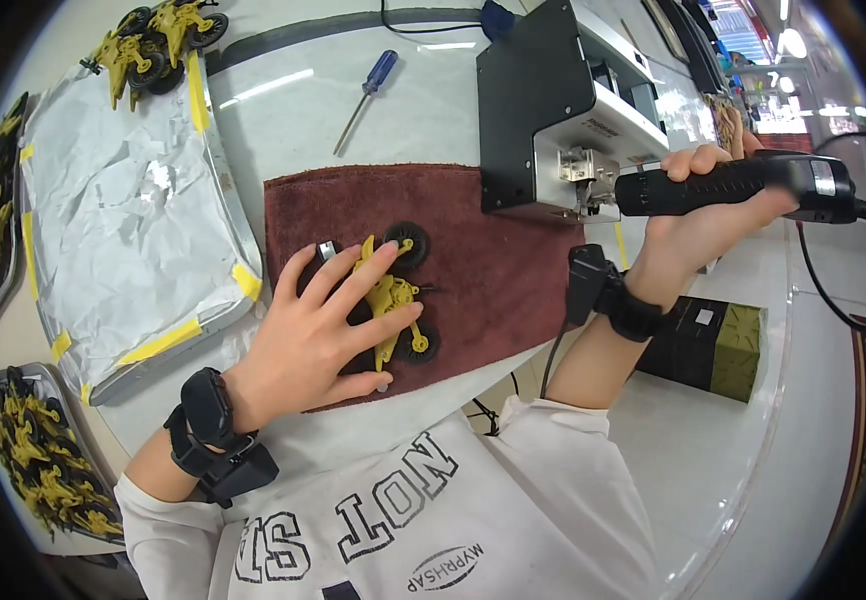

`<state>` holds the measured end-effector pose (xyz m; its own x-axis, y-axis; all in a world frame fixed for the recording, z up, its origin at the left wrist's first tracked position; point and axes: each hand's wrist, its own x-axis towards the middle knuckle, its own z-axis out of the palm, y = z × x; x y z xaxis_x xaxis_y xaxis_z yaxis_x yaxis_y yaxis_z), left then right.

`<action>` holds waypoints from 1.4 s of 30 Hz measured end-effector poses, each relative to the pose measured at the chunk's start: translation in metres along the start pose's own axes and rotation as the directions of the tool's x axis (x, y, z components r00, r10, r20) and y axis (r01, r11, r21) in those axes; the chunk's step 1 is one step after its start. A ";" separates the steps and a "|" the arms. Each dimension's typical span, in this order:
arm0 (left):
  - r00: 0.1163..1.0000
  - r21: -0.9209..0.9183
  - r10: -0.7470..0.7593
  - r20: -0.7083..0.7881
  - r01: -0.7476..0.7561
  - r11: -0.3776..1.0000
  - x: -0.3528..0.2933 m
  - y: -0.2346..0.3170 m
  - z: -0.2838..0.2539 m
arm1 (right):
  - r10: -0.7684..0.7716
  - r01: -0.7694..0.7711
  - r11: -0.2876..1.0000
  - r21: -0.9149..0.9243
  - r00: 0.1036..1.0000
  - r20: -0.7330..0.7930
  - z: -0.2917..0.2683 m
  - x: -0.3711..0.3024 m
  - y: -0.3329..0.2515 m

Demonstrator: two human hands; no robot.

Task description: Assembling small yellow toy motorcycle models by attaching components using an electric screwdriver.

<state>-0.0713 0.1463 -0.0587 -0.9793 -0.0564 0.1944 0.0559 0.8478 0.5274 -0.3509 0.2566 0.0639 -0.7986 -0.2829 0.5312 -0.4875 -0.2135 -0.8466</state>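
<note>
On a dark red cloth (513,290) lies a yellow toy motorcycle (390,296) with black wheels, on its side. My left hand (318,335) rests over it, fingers spread and touching its yellow body; part of the toy is hidden beneath. A small silver piece (327,250) shows beside those fingers. Wrapped in my right hand (698,225) is a black electric screwdriver (693,188), held level. Its tip end meets the metal outlet (588,172) of a black and silver box-shaped machine (538,110), apparently a screw feeder; the exact contact is too small to tell.
A blue-handled screwdriver (381,72) lies beyond the cloth. To the left is a paper-lined tray (143,240) edged with yellow tape. More yellow toy motorcycles (158,45) sit at the far left and in a tray lower left (43,450). A green-and-black box (738,350) stands at right.
</note>
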 end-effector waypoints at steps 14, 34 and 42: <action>1.000 0.007 -0.017 -0.003 0.017 1.000 -0.002 -0.003 0.001 | -0.180 -0.222 0.817 0.533 0.780 0.600 0.001 -0.133 -0.035; 1.000 -0.050 -0.017 -0.021 0.016 0.999 -0.004 -0.004 0.002 | -0.189 -0.196 0.786 0.586 0.826 0.530 0.012 -0.150 -0.028; 0.992 -0.290 -0.015 -0.125 -0.022 0.957 -0.007 0.004 -0.009 | -0.136 -0.226 0.684 0.694 0.895 0.425 0.016 -0.142 -0.051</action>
<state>-0.0626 0.1449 -0.0503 -0.9481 -0.1342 0.2883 0.1317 0.6596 0.7400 -0.2066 0.2923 0.0316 -0.4983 -0.6215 0.6045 0.0919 -0.7312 -0.6759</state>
